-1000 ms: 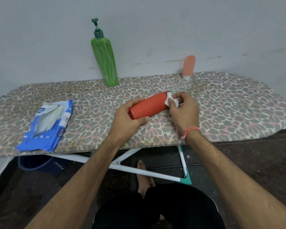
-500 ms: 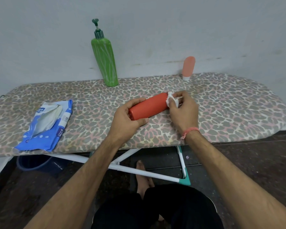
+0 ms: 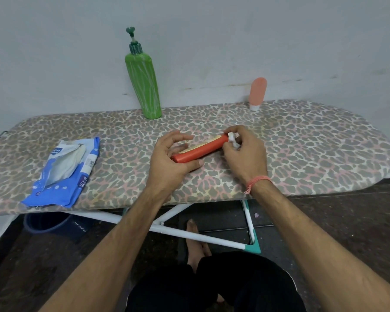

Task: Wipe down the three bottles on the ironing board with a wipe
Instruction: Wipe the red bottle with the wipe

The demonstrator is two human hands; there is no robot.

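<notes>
A leopard-print ironing board (image 3: pixel 302 154) is seen from above, set against a pale wall. Near its middle a red bottle (image 3: pixel 200 149) lies on its side, a yellowish label facing up. Its near end is steadied by the left hand (image 3: pixel 167 163): the thumb is pressed along the bottle's near side, while the fingers are spread loosely above it, so a full grip cannot be made out. A small crumpled white wipe (image 3: pixel 233 140) is pinched in the curled fingers of the right hand (image 3: pixel 245 158) and held against the bottle's far end. A tall green pump bottle (image 3: pixel 144 86) and a small peach bottle (image 3: pixel 257 92) stand upright along the board's far edge, well apart. An opened blue wipes packet (image 3: pixel 63 172) lies at the left.
</notes>
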